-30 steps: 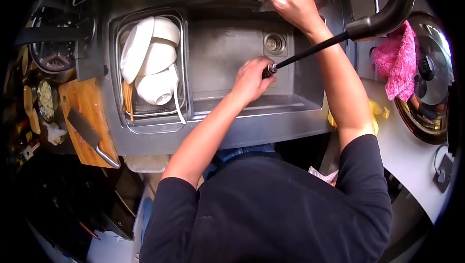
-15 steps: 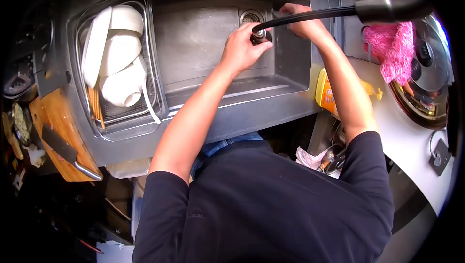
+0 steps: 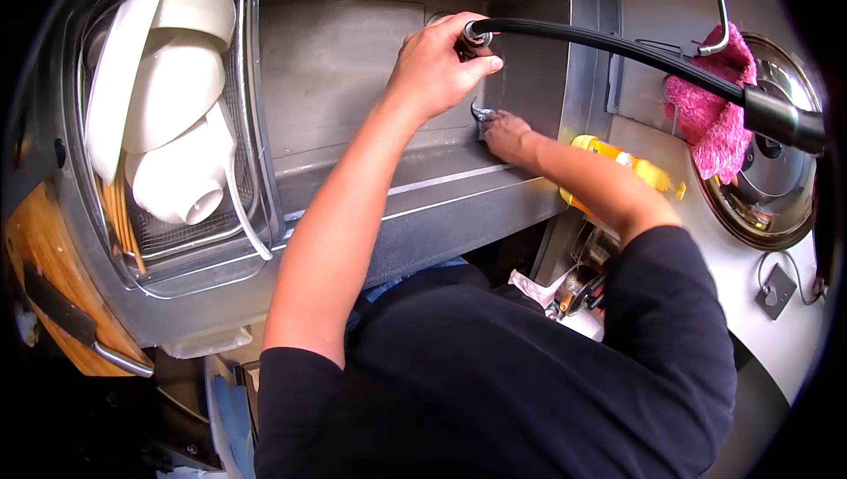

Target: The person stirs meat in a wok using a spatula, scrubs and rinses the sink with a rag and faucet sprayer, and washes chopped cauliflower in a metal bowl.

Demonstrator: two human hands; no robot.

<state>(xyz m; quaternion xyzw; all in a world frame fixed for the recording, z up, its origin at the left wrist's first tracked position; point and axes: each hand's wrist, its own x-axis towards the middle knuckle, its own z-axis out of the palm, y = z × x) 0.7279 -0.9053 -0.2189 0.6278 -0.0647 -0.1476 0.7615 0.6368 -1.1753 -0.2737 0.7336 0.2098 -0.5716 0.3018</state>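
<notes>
Over the steel sink (image 3: 344, 82), my left hand (image 3: 443, 64) is wrapped round the spray head (image 3: 477, 35) at the end of a black faucet hose (image 3: 609, 41). Down at the basin's near right corner, my right hand (image 3: 508, 137) has its fingers pressed together at a small shiny item (image 3: 482, 113) that is too small to name. Part of the drain (image 3: 438, 18) shows behind my left hand. Where the spray head points is hidden by my fingers.
A rack (image 3: 256, 170) at the sink's left holds white bowls (image 3: 176, 95) and chopsticks (image 3: 122, 223). A cleaver (image 3: 62, 307) lies on a cutting board (image 3: 44, 232). To the right are a yellow bottle (image 3: 618, 161), a pink cloth (image 3: 719, 117) and a pot lid (image 3: 776, 175).
My right hand has moved from behind the sink down to its near right corner. My left hand still holds the spray head. The view has shifted right.
</notes>
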